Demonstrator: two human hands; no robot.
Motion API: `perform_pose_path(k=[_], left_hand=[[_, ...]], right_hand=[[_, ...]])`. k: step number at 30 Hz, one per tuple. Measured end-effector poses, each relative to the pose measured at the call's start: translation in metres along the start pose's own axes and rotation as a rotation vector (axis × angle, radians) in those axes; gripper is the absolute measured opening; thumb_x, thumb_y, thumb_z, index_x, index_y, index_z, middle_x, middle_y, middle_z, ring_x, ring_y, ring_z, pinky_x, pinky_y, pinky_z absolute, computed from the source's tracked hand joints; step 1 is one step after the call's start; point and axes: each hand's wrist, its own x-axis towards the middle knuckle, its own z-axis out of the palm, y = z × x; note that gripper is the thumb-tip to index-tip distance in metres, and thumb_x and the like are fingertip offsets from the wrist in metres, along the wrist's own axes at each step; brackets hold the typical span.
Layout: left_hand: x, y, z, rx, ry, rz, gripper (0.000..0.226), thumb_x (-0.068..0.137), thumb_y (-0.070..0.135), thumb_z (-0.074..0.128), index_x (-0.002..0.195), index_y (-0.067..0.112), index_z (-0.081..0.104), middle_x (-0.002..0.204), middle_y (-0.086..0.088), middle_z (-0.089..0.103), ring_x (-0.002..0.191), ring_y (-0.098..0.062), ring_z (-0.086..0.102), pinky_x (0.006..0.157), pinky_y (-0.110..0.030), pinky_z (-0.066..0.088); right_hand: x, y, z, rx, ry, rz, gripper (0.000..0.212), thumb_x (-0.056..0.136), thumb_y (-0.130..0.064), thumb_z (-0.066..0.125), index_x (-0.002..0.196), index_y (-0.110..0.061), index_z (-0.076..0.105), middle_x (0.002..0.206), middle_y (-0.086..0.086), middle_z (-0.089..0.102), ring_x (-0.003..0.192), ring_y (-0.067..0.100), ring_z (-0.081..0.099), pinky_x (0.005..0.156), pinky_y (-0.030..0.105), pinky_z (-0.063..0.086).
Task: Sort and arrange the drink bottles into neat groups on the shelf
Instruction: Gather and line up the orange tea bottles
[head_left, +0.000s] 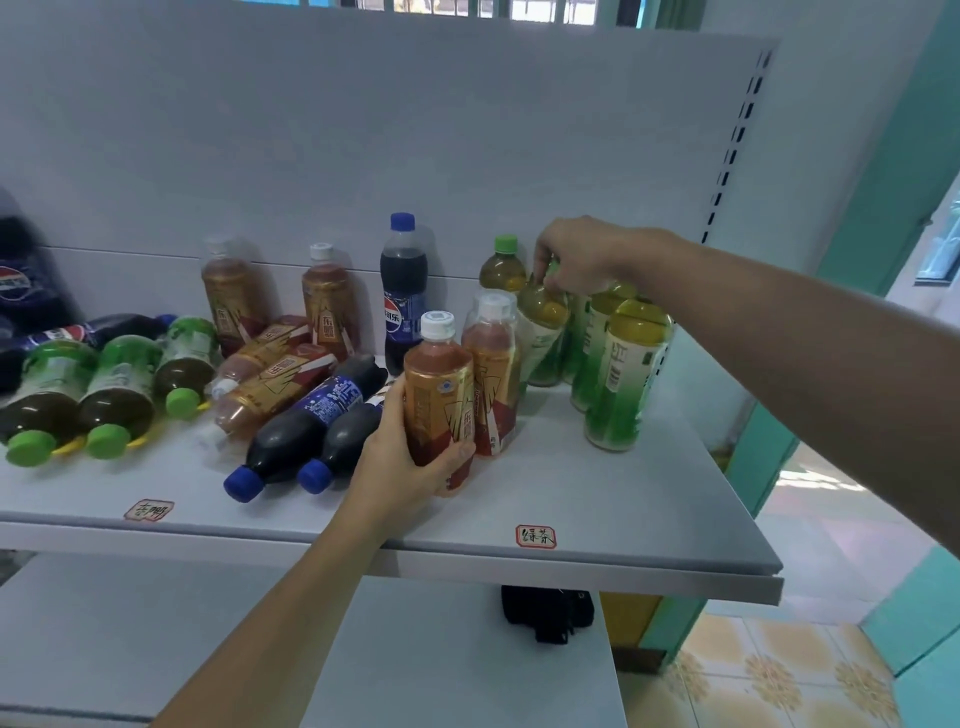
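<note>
Upright, Pepsi bottle (402, 291), shelf tag (536, 536) reading 绿茶

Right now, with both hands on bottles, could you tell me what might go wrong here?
1. The right hand pinches the top of a tilted green tea bottle in a tight cluster; it may topple its neighbours.
2. The left hand grips an amber tea bottle beside lying cola bottles, which could roll off the shelf.

1. I have one view only, from the head camera, wide-angle, looking forward and down.
2. It sits close above the shelf (597, 499), facing its white back panel (415, 130).
</note>
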Motion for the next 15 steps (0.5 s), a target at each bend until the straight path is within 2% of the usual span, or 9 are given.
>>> perform_pose_path(k=[3, 7, 12, 15], left_hand=[[0.001, 0.002, 0.001, 0.023, -0.031, -0.009, 0.092, 0.085, 0.034, 0.080, 0.157, 0.037, 0.023, 0.150, 0.017, 0.050, 0.137, -0.009, 0.048, 0.114, -0.043, 0.044], [0.001, 0.006, 0.002, 0.043, -0.076, -0.019, 0.087, 0.087, 0.035, 0.078, 0.156, 0.036, 0.024, 0.149, 0.018, 0.051, 0.136, -0.007, 0.049, 0.113, -0.040, 0.043], [0.002, 0.007, 0.000, -0.006, -0.079, -0.057, 0.083, 0.084, 0.035, 0.081, 0.152, 0.035, 0.033, 0.144, 0.019, 0.055, 0.133, -0.007, 0.052, 0.113, -0.040, 0.046], [0.000, 0.015, -0.008, -0.046, -0.091, -0.043, 0.086, 0.085, 0.038, 0.079, 0.154, 0.037, 0.028, 0.147, 0.019, 0.052, 0.134, -0.005, 0.050, 0.112, -0.041, 0.047]], right_hand=[[0.012, 0.001, 0.007, 0.054, 0.062, 0.002, 0.021, 0.100, -0.011, 0.057, 0.116, -0.017, 0.069, 0.123, 0.009, 0.064, 0.107, 0.026, 0.058, 0.080, 0.033, 0.044], [0.024, -0.002, 0.014, 0.079, 0.085, -0.047, 0.029, 0.101, -0.024, 0.057, 0.129, -0.020, 0.063, 0.138, 0.010, 0.056, 0.122, 0.031, 0.054, 0.089, 0.035, 0.042], [0.028, 0.001, 0.017, 0.079, 0.074, -0.072, 0.037, 0.098, -0.027, 0.061, 0.134, -0.022, 0.055, 0.136, 0.011, 0.057, 0.117, 0.030, 0.054, 0.086, 0.034, 0.040], [0.020, -0.003, 0.011, 0.119, 0.194, -0.094, 0.038, 0.100, -0.030, 0.059, 0.136, -0.021, 0.052, 0.131, 0.012, 0.060, 0.115, 0.031, 0.055, 0.090, 0.037, 0.044]])
